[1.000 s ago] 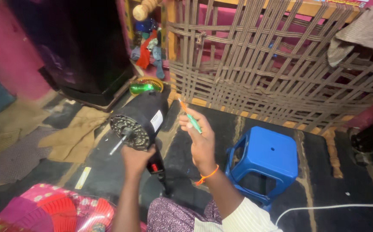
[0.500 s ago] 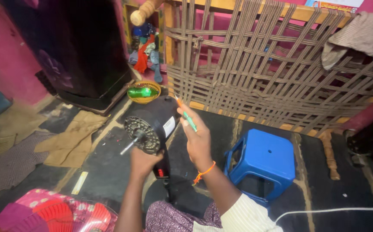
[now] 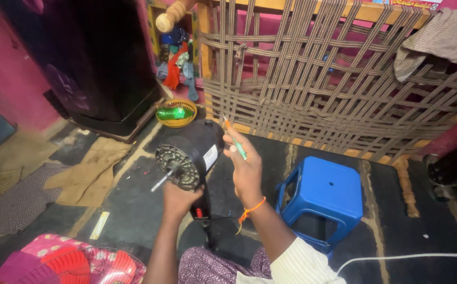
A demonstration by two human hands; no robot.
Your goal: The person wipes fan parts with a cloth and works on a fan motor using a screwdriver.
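Here, seated on a dark floor:
Left hand: the left hand (image 3: 178, 200) is clamped from below around a black cylindrical fan motor (image 3: 192, 155), its perforated metal face and bare shaft turned toward the camera
Right hand: the right hand (image 3: 247, 171), an orange thread at the wrist, pinches a slim green-handled screwdriver (image 3: 235, 139) between closed fingers, tip up, just beside the motor's rear
Motor: held in the air above the floor, on a black stem with a red switch
Surroundings: a blue plastic stool (image 3: 325, 197) stands close on the right; a yellow woven basket (image 3: 178, 120) holding a green bottle (image 3: 174, 113) lies beyond; a woven-strap cot frame (image 3: 339, 84) leans behind
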